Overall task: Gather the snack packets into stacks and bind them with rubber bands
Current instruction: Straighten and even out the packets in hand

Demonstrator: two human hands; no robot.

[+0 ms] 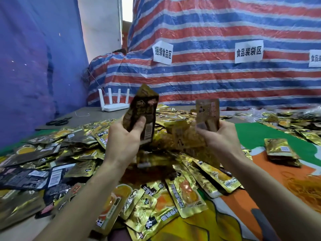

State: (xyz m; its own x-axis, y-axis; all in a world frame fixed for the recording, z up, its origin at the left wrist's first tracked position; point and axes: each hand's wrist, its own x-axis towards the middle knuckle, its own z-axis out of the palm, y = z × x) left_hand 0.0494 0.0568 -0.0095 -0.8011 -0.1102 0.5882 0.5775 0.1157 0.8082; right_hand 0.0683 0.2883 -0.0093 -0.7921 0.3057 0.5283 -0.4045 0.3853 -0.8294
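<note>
Gripping, left: the left hand [125,136] is clasping a dark brown-and-gold bundle of packets [144,108] upright above the heap, thumb across its front; the count is blurring out.
Gripping, right: the right hand [220,136] is pinching a pale gold packet [207,112] upright, apart from the bundle.
Lying loose: shiny gold and dark snack packets [182,185] are covering the table, too many to count.
Sitting aside: one separate stack [279,150] is resting on the cloth at right, near one tangle of rubber bands [305,188].
Standing behind: one router [115,103] is showing four antennas.

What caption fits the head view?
Left hand grips a dark packet stack, right hand gold packets, above loose packets covering the table.
</note>
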